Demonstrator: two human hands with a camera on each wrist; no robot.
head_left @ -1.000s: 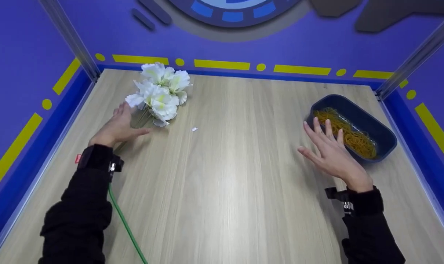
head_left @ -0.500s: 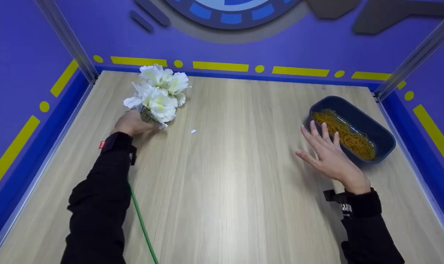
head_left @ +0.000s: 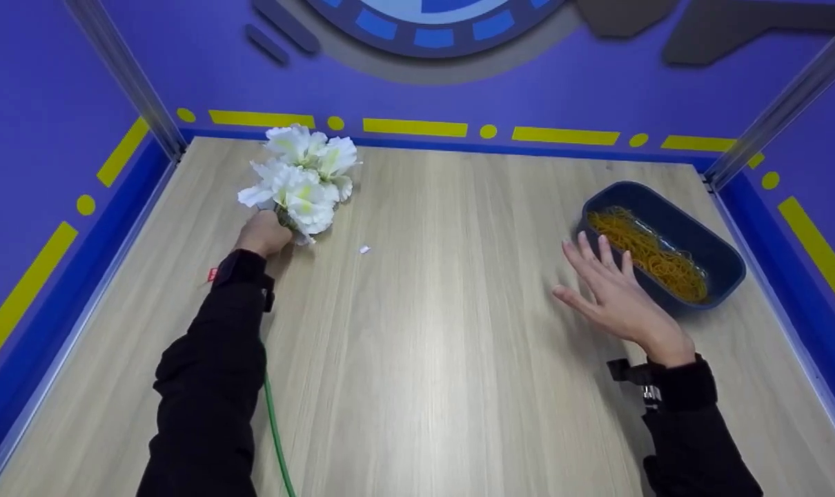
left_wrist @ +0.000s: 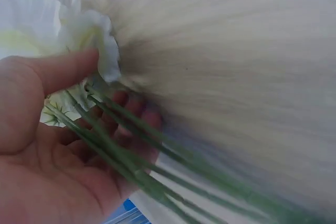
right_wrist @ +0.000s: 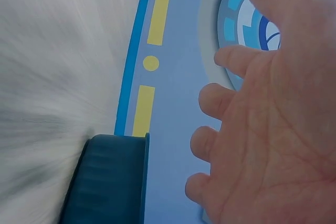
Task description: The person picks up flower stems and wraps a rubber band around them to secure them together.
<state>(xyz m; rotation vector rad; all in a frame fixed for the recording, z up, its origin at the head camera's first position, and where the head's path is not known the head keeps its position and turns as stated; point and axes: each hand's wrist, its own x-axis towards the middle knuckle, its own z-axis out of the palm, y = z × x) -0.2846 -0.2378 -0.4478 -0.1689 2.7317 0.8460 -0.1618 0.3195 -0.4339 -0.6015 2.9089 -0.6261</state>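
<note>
At the far left of the table, my left hand (head_left: 263,233) holds a bunch of white artificial flowers (head_left: 303,186) just below the blooms. In the left wrist view its fingers (left_wrist: 149,119) curl under the green stems (left_wrist: 142,177), while the thumb lies over them against a petal. My right hand (head_left: 621,297) hovers palm down on the other side, fingers spread and holding nothing. Its fingertips overlap the near-left rim of a dark blue-grey container (head_left: 724,255) in the head view. A tangle of thin yellow-orange strands (head_left: 666,266) lies in that container.
A small white scrap (head_left: 365,249) lies on the wooden table (head_left: 417,331). From under the left sleeve a green cord (head_left: 276,435) runs to the front. Blue-purple panels (head_left: 417,90) wall the back and both sides; a red tag (head_left: 212,274) shows by the left wrist.
My left hand has moved right and inward to the stems, and its spread fingers have closed round them. The flowers stay nearly in place. The right hand has hardly moved.
</note>
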